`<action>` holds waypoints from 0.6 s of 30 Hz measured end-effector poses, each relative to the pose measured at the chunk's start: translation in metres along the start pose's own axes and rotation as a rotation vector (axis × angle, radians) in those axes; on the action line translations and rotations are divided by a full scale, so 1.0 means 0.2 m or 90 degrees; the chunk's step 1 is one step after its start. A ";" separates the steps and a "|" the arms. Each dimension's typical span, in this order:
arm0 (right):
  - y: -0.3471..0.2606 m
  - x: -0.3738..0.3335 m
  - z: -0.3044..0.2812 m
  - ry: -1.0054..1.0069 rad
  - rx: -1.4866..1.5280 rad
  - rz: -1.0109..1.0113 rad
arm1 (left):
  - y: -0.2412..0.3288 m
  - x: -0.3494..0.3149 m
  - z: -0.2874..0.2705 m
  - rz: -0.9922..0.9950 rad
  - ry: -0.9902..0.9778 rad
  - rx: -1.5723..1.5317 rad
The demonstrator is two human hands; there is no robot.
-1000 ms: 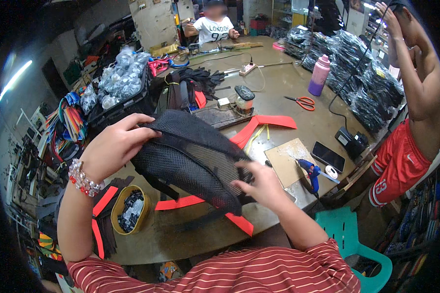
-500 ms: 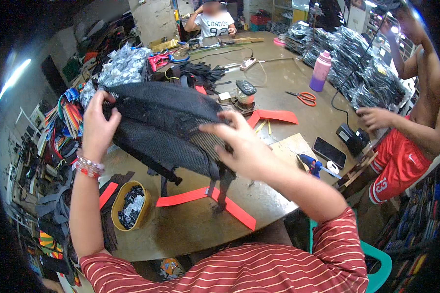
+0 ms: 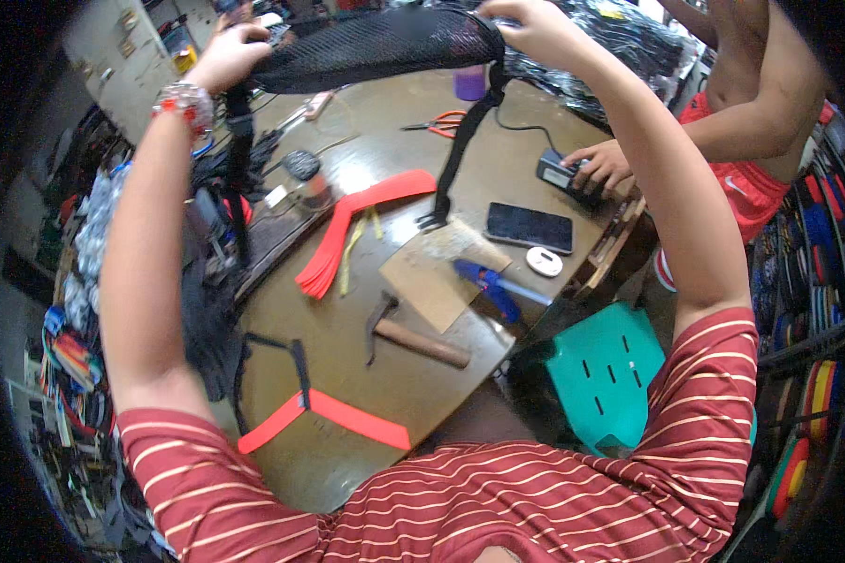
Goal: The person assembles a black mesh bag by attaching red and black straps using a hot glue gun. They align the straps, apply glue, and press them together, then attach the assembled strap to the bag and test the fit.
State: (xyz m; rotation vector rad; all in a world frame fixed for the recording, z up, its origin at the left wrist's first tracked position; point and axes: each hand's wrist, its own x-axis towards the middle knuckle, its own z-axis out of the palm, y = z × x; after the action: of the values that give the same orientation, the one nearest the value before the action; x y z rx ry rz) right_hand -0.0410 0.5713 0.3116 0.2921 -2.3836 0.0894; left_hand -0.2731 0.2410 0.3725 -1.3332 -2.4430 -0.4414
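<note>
Clear-plastic-wrapped bundles (image 3: 620, 56) pile up along the far right of a glossy brown worktable (image 3: 343, 330). Above its far side, a black mesh bag (image 3: 385, 52) is held up, stretched between two bare hands. The left hand (image 3: 230, 54) pinches the bag's left end, fingers curled in; the right hand (image 3: 540, 28) pinches its upper right corner, thumb not clearly visible. From the bag's right end a black webbing strap (image 3: 465, 141) hangs toward a cardboard sheet (image 3: 441, 296); whether its tip touches, I cannot tell. On the sheet's right side lies a blue glue gun (image 3: 490, 286), near a round white disc (image 3: 543, 262) and a black smartphone (image 3: 529, 228). Farther right, a co-worker's hand (image 3: 606, 167) rests on a black charger-like block (image 3: 556, 173). Orange-handled scissors (image 3: 441, 123) lie on the far side. Nearer, a wooden-handled hammer (image 3: 422, 343) lies between two sets of red-orange strips, one farther off (image 3: 319, 258), one at the near edge (image 3: 359, 420). Right of the table stands a green plastic chair (image 3: 606, 375).
</note>
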 end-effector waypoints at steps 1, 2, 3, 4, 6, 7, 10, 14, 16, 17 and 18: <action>0.09 -0.06 -0.02 0.002 -0.133 -0.036 | 0.04 0.09 0.16 0.023 -0.005 -0.032; 0.16 -0.14 -0.02 -0.020 -0.049 -0.037 | 0.08 0.15 0.32 0.017 -0.063 -0.090; 0.20 -0.24 0.00 -0.062 -0.012 0.031 | 0.13 0.18 0.48 -0.002 -0.113 -0.140; 0.23 -0.34 0.02 -0.104 -0.002 0.042 | 0.17 0.20 0.63 -0.027 -0.178 -0.166; 0.26 -0.50 0.10 -0.212 0.060 0.145 | 0.24 0.19 0.91 -0.053 -0.249 -0.188; 0.26 -0.56 0.16 -0.265 0.021 0.213 | 0.26 0.18 1.02 -0.035 -0.247 -0.187; 0.19 -0.69 0.24 -0.333 -0.044 0.272 | 0.31 0.17 1.21 -0.035 -0.303 -0.227; 0.00 -0.77 0.18 -0.254 0.042 0.342 | 0.38 0.10 1.15 0.047 -0.295 -0.202; -0.09 -0.83 0.15 -0.196 0.094 0.347 | 0.42 0.02 1.05 0.097 -0.272 -0.240; -0.12 -0.85 0.15 -0.203 0.140 0.367 | 0.44 -0.03 1.01 0.127 -0.240 -0.273; -0.12 -0.87 0.16 -0.222 0.182 0.423 | 0.46 -0.08 0.99 0.140 -0.248 -0.257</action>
State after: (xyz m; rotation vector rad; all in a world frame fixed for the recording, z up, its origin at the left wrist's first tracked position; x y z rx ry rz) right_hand 0.0675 0.5750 0.1694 -0.3996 -2.7159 0.7426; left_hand -0.2122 0.3590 0.1980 -1.9967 -2.5505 -0.7005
